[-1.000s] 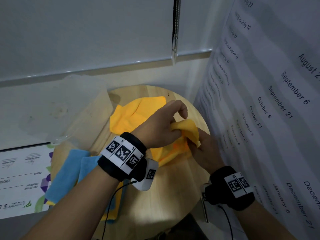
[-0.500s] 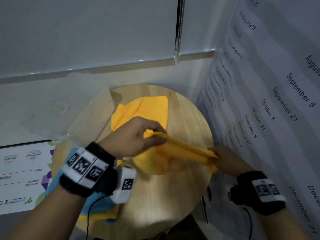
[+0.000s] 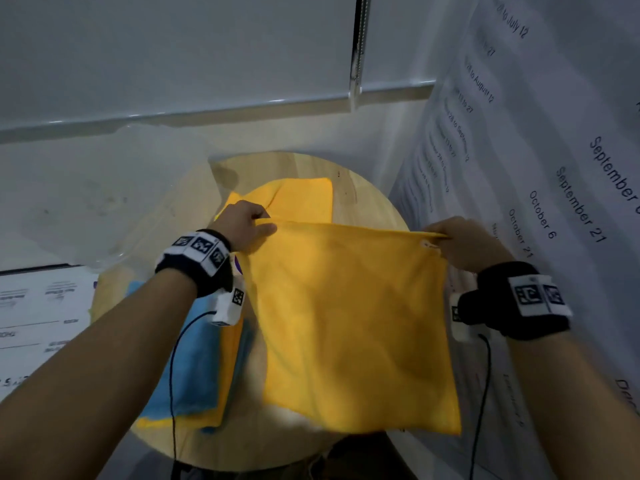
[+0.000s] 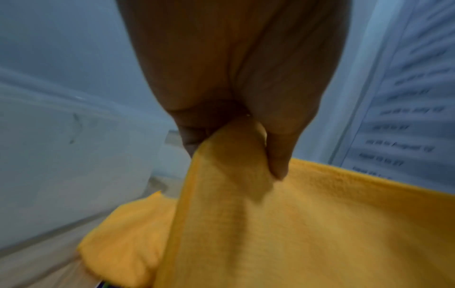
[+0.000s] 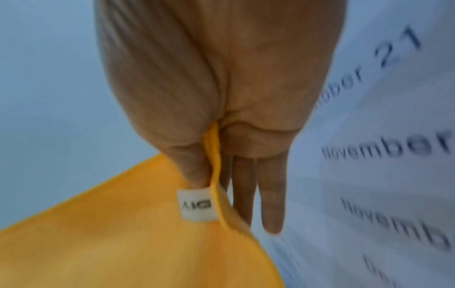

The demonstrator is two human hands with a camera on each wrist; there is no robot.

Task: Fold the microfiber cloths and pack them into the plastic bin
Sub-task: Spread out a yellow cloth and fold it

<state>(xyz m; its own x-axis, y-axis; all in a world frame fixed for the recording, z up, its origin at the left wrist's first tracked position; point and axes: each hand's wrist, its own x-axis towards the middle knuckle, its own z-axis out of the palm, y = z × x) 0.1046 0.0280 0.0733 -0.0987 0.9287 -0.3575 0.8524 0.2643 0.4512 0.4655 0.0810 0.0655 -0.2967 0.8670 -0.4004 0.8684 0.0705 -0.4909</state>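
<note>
Orange microfiber cloth (image 3: 353,323), stretched flat and unfolded above the round wooden table (image 3: 367,202), hanging from its top edge. Left hand (image 3: 242,223) pinches one upper corner between thumb and curled fingers; right hand (image 3: 460,242) pinches the other, beside a white label (image 5: 195,204). A second orange cloth (image 3: 301,199) lies behind, and a blue and orange stack (image 3: 194,368) lies at left. Clear plastic bin (image 3: 104,195) apparently holds nothing, so folding and packing appear scarcely begun.
</note>
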